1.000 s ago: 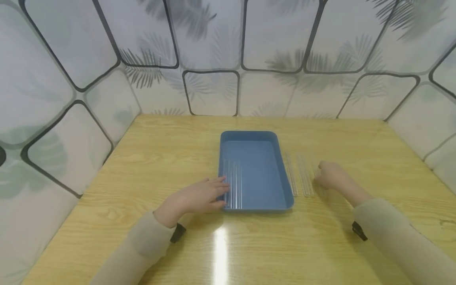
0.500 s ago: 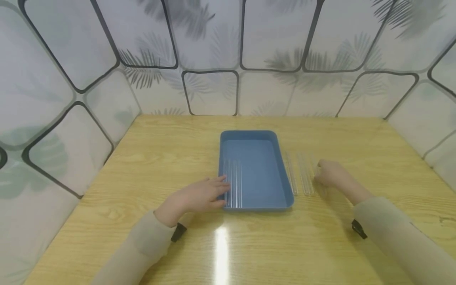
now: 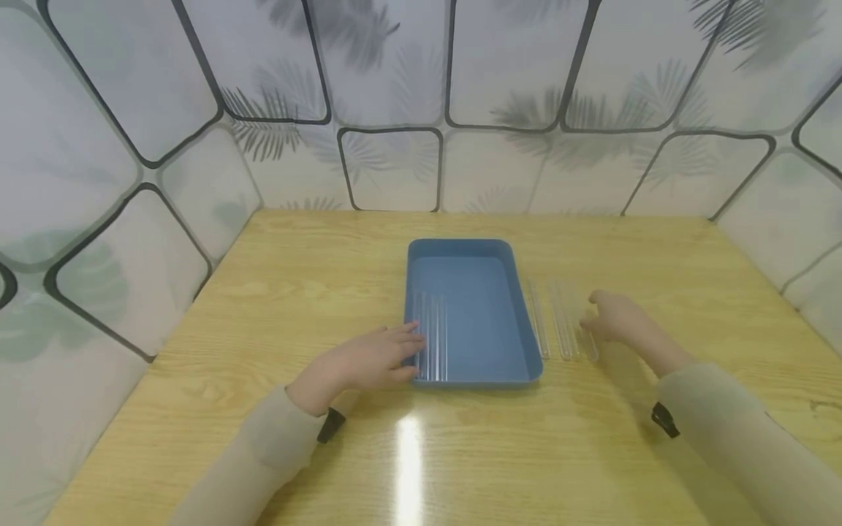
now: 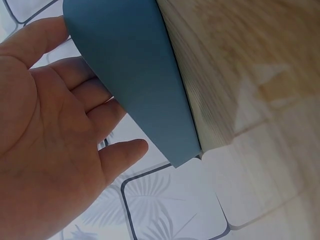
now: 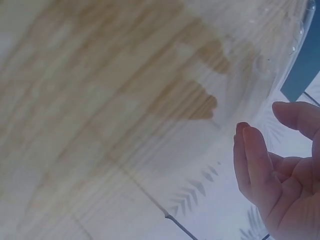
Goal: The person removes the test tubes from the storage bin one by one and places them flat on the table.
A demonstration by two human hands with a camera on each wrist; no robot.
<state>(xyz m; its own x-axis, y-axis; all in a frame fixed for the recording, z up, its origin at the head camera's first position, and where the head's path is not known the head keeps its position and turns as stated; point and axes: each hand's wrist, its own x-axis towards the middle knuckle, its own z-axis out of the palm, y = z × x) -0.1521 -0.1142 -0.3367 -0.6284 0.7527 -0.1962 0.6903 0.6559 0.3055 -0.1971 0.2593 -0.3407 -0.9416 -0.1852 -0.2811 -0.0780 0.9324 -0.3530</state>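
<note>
A blue rectangular tray [image 3: 483, 321] lies on the table, with several clear tubes [image 3: 435, 343] side by side along its left part. My left hand [image 3: 368, 359] is at the tray's near left side, its relaxed fingers reaching over the rim. In the left wrist view that hand's palm [image 4: 55, 125] shows beside the tray's outer wall [image 4: 130, 65]. Right of the tray, several more clear tubes with rounded near ends, like test tubes [image 3: 561, 321], lie on the wood. Beside the rightmost of them is my right hand [image 3: 615, 321]; the right wrist view shows a gap between thumb and fingers [image 5: 257, 170].
The wooden table [image 3: 316, 270] extends around the tray, and patterned wall panels [image 3: 395, 172] stand behind it and at both sides. A bright reflection lies on the wood in front of the tray. The clear tubes are hard to make out against the table.
My right hand's thumb and fingers have parted, letting go of the rightmost tube, whose near end now shows on the table. The left hand and the tray have stayed put.
</note>
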